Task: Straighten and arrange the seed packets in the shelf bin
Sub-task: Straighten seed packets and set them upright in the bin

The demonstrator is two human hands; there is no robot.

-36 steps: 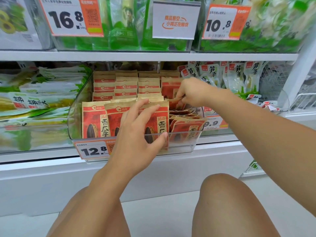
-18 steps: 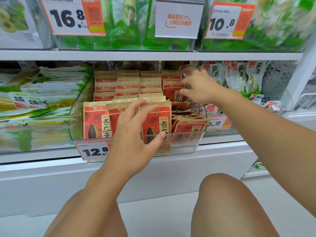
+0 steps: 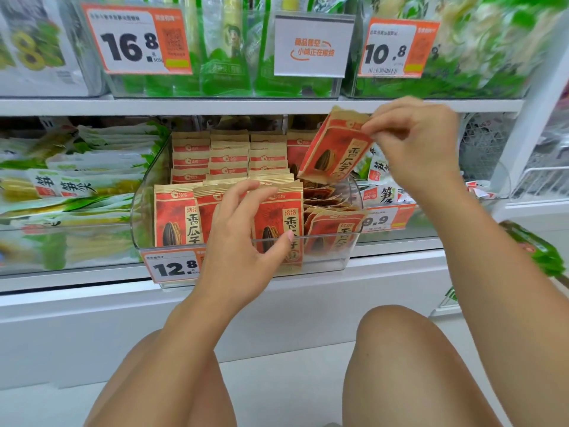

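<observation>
White shelves [image 3: 261,106] — pale floor [image 3: 292,380]

A clear plastic shelf bin [image 3: 326,254] holds red-and-tan sunflower seed packets [image 3: 229,155] standing upright in neat rows at left and centre. At the bin's right, fallen packets [image 3: 326,204] lie flat in a jumble. One lifted packet [image 3: 335,146] hangs tilted above them, pinched at its top corner.
</observation>
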